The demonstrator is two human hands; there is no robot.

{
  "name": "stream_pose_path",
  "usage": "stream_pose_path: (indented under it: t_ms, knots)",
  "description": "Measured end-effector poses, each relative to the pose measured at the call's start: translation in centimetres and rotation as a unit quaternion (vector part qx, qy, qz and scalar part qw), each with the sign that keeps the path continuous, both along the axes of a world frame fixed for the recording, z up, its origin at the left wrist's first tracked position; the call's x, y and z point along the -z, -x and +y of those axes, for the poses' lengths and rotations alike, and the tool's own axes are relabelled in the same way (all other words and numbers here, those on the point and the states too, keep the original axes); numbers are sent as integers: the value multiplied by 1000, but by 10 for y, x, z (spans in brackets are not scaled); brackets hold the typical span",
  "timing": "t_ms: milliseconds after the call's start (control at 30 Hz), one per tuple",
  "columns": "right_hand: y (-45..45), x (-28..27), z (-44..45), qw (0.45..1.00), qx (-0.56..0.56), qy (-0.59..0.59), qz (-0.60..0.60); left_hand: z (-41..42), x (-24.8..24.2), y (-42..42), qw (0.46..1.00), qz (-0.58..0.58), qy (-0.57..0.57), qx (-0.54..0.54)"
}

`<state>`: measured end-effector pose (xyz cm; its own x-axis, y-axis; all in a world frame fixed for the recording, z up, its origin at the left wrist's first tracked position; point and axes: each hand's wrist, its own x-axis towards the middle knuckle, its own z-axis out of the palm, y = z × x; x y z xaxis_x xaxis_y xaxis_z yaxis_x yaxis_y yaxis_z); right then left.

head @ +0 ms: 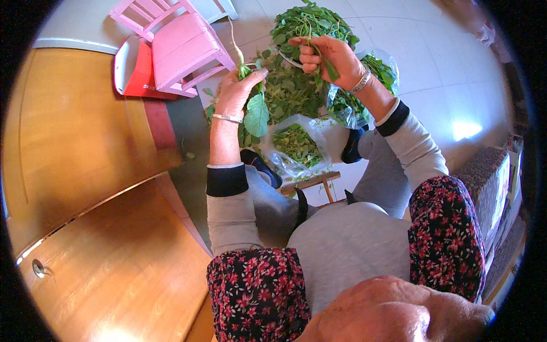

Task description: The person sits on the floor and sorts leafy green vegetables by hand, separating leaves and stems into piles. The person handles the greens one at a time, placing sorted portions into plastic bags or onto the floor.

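My left hand [239, 92] grips a leafy green plant [257, 114] whose pale thin root points up and away from me. In my right hand [331, 57] is a green stem with leaves [329, 68], pinched between thumb and fingers. Just beyond that hand, a round bowl heaped with leafy greens [316, 23] stands on the floor. Below my hands spreads a pile of loose greens [290, 85]. Under my right wrist, a clear plastic bag [350, 117] holds more greens. Another clear bag [284, 158], its mouth wide, lies nearer my feet with small leaves inside.
A pink wooden chair [186, 47] stands at the upper left, beside a red bin [141, 70]. Wooden cabinet doors [81, 124] fill the left side. A small wooden stool [314, 181] shows between my legs. A dark cushioned seat [483, 171] is at the right.
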<state>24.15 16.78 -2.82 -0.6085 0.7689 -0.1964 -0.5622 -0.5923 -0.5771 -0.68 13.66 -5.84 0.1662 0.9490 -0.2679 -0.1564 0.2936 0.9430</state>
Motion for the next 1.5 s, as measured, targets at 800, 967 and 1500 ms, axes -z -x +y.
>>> stream_pose_path:
  t_ms: [800, 967, 1500]
  knots:
    - [48, 13, -14, 806, 78, -414, -416, -10, -5, -27, 987, 120, -57, 87]
    - [33, 9, -5, 920, 41, -171, -350, -5, -1, -30, 989, 8, -115, 95]
    - [33, 22, -2, 880, 30, -222, -418, -5, -3, -35, 925, 258, -271, -56]
